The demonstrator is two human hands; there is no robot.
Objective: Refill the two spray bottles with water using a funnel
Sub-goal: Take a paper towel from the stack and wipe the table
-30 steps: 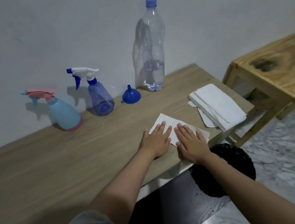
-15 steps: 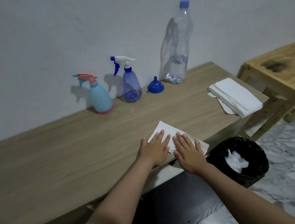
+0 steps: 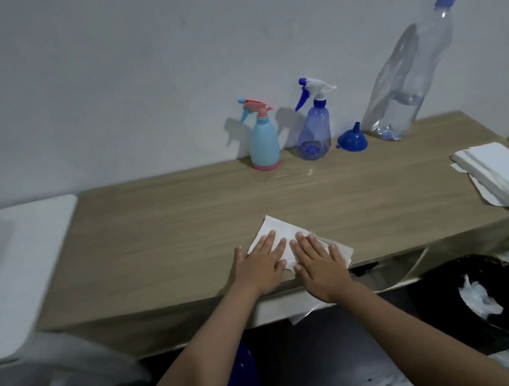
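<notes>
Two spray bottles stand capped against the wall in the upper middle of the frame: a pale blue spray bottle with a pink trigger head, and just right of it a translucent violet spray bottle with a white and blue head. A small blue funnel sits mouth-down on the counter right of them, and beside it a tall clear water bottle holds water only in its lower part.

Both hands lie low in the centre of the frame, flat and open, palms down on a white paper towel near the counter's front edge; the left hand and right hand grasp nothing. A stack of towels rests at the right edge, and a black bin stands below it.

Refilling seems not yet begun. The spray bottles look light, thin-walled and easy to tip, so each is best gripped round the body while its head is unscrewed. The tall bottle is probably soft-sided; holding it low, near the water's weight, should steady the pour.
</notes>
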